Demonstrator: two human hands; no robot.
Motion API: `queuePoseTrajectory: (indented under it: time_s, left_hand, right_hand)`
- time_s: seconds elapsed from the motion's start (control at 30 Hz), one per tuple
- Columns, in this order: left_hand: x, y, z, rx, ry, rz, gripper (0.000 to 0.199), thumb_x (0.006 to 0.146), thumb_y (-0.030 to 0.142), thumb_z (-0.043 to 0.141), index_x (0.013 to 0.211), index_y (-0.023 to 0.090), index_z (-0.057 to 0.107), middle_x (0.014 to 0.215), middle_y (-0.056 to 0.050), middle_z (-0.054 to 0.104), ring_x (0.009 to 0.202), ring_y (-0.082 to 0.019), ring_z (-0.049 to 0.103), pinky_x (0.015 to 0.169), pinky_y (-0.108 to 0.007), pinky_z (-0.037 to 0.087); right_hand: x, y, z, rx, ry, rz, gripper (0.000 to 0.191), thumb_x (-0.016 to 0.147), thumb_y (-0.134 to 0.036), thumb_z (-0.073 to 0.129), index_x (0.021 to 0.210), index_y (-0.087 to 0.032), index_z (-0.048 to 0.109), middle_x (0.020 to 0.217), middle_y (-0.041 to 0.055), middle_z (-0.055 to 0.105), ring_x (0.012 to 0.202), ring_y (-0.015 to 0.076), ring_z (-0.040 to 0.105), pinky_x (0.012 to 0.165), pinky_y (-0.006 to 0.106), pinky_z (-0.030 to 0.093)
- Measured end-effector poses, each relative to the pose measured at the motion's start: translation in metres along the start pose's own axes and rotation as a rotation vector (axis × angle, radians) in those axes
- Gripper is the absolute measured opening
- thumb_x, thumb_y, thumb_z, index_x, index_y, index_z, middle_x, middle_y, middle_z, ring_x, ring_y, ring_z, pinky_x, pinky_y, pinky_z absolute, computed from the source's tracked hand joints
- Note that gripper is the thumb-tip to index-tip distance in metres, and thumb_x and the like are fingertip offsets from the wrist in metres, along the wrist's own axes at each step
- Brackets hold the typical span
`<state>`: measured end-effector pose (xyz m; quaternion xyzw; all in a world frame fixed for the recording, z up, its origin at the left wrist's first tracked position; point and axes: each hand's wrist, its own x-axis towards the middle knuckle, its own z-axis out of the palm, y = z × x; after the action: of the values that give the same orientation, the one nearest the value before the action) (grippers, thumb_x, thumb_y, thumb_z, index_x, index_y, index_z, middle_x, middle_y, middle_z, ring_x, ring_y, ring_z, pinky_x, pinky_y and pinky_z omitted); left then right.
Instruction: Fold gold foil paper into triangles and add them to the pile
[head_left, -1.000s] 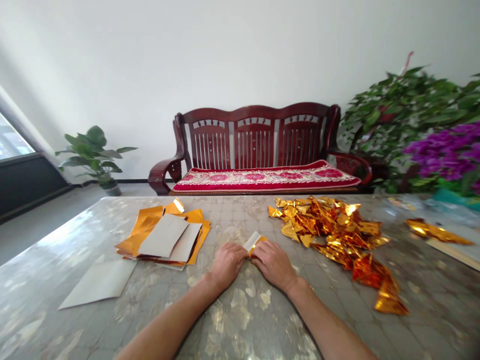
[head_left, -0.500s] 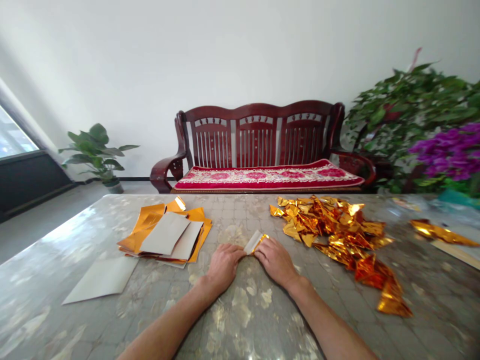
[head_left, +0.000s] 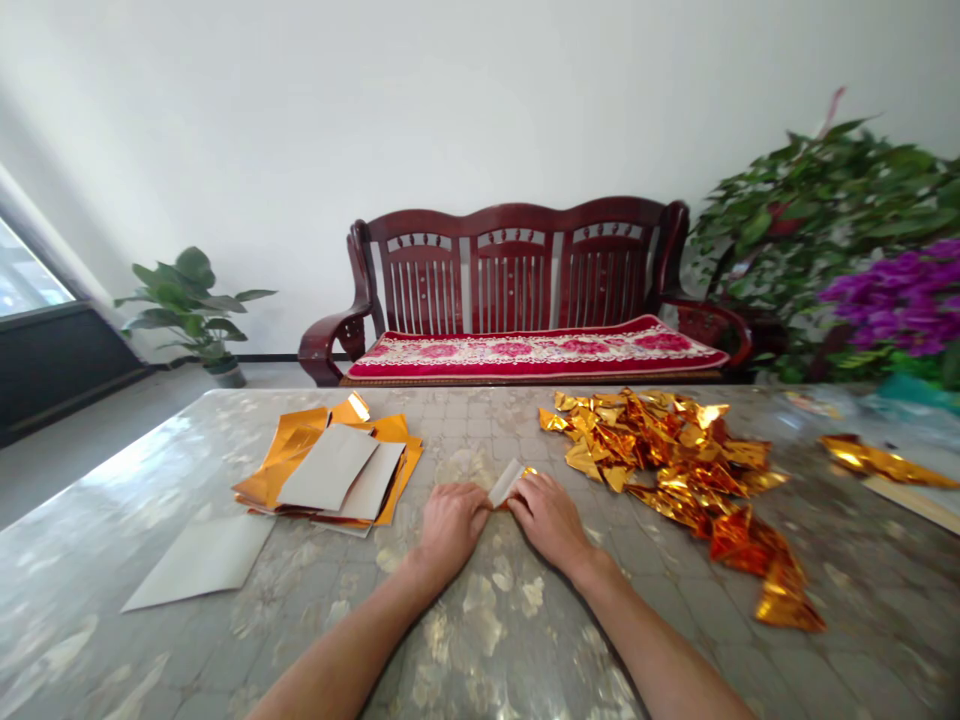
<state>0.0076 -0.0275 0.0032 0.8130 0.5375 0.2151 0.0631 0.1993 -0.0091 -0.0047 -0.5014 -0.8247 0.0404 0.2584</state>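
A small folded paper (head_left: 505, 482), pale grey with a gold edge, lies between my hands at the middle of the table. My left hand (head_left: 454, 520) pinches its lower left end, fingers bent together. On its right side, the curled fingers of my right hand (head_left: 549, 515) grip the gold edge and cover part of it. To the left lies a stack of gold and grey sheets (head_left: 330, 467), with a single grey sheet (head_left: 202, 560) nearer me. A heap of crumpled gold foil pieces (head_left: 660, 440) spreads to the right of my right hand.
The patterned table (head_left: 480, 650) fills the foreground. At its right edge are a gold piece (head_left: 885, 463), a pale board (head_left: 915, 503) and clear plastic. Beyond stand a wooden bench (head_left: 514, 270), a potted plant (head_left: 195, 300) and purple flowers (head_left: 900, 295).
Both hands keep hold of the folded paper. My right fingers have shifted slightly and cover more of its gold edge. My left fingers have moved a little.
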Motion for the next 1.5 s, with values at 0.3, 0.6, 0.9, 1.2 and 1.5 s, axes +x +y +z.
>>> queuePoseTrajectory:
  time_s: [0.3, 0.6, 0.9, 1.2, 1.5]
  left_hand:
    - [0.002, 0.007, 0.006, 0.0, 0.01, -0.089, 0.012, 0.089, 0.023, 0.06, 0.08, 0.023, 0.068, 0.09, 0.0, 0.071, 0.091, -0.019, 0.062, 0.084, -0.031, 0.038]
    - [0.004, 0.012, 0.008, 0.03, 0.024, -0.167, 0.016, 0.092, 0.026, 0.057, 0.081, 0.021, 0.067, 0.101, -0.004, 0.068, 0.097, -0.021, 0.059, 0.089, -0.033, 0.039]
    - [0.002, 0.013, 0.009, 0.111, 0.095, -0.2, 0.015, 0.089, 0.032, 0.062, 0.079, 0.022, 0.068, 0.101, -0.003, 0.066, 0.096, -0.022, 0.055, 0.092, -0.036, 0.035]
    - [0.005, 0.015, 0.012, 0.113, 0.137, -0.237, 0.011, 0.085, 0.03, 0.065, 0.077, 0.023, 0.069, 0.102, -0.003, 0.065, 0.098, -0.023, 0.053, 0.093, -0.036, 0.034]
    - [0.007, 0.017, 0.012, 0.131, 0.144, -0.24, 0.011, 0.083, 0.027, 0.063, 0.075, 0.022, 0.069, 0.099, -0.005, 0.065, 0.097, -0.023, 0.053, 0.093, -0.037, 0.034]
  right_hand:
    - [0.003, -0.004, 0.002, -0.051, -0.048, 0.065, 0.01, 0.092, -0.023, 0.056, 0.083, -0.022, 0.06, 0.093, 0.0035, 0.064, 0.094, 0.0209, 0.054, 0.08, 0.031, 0.037]
    - [0.005, -0.006, 0.003, -0.069, -0.058, 0.091, 0.009, 0.092, -0.022, 0.055, 0.084, -0.022, 0.06, 0.094, 0.0039, 0.063, 0.094, 0.0213, 0.053, 0.08, 0.031, 0.035]
    - [0.004, -0.007, 0.002, -0.078, -0.061, 0.096, 0.009, 0.092, -0.022, 0.056, 0.083, -0.021, 0.06, 0.094, 0.0039, 0.063, 0.093, 0.0217, 0.053, 0.079, 0.031, 0.035]
    - [0.006, -0.005, 0.002, -0.043, -0.06, 0.114, 0.011, 0.092, -0.024, 0.057, 0.082, -0.021, 0.061, 0.092, 0.0035, 0.065, 0.092, 0.0214, 0.055, 0.079, 0.031, 0.036]
    - [0.004, -0.001, 0.004, -0.033, -0.065, 0.125, 0.015, 0.095, -0.028, 0.055, 0.084, -0.022, 0.063, 0.092, 0.004, 0.065, 0.092, 0.0207, 0.056, 0.079, 0.03, 0.037]
